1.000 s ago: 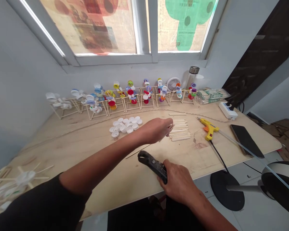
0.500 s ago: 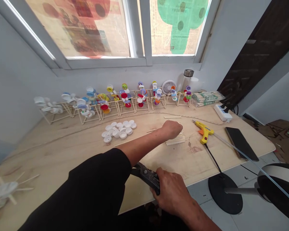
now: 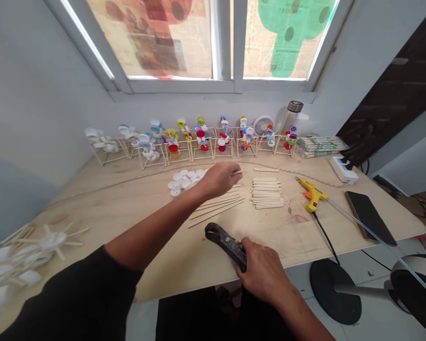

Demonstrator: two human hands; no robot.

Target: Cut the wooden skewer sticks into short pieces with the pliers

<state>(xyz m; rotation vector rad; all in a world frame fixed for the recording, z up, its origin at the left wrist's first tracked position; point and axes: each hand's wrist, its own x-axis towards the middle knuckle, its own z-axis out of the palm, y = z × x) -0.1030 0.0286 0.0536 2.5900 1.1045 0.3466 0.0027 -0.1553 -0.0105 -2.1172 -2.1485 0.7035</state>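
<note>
My left hand (image 3: 220, 180) is closed in a pinch over the long thin wooden sticks (image 3: 216, 208); the pale end of a wooden stick (image 3: 236, 173) shows at its fingertips. Below, near the table's front edge, my right hand (image 3: 264, 270) grips a black hand cutter (image 3: 227, 244) by its handles, its head pointing up and left. To the right of my left hand lies a neat pile of short cut sticks (image 3: 267, 193). White bottle caps (image 3: 180, 181) sit grouped behind my left forearm, which partly covers them.
Several stick frames with coloured cap wheels (image 3: 223, 142) line the back of the wooden table (image 3: 163, 265). A yellow glue gun (image 3: 314, 194), a phone (image 3: 369, 215) and a power strip (image 3: 343, 169) are at right. White cap-and-stick wheels (image 3: 53, 241) lie at left.
My left hand has moved left from the short-stick pile to above the long sticks, uncovering the pile. My right hand still holds the cutter. The view has shifted left.
</note>
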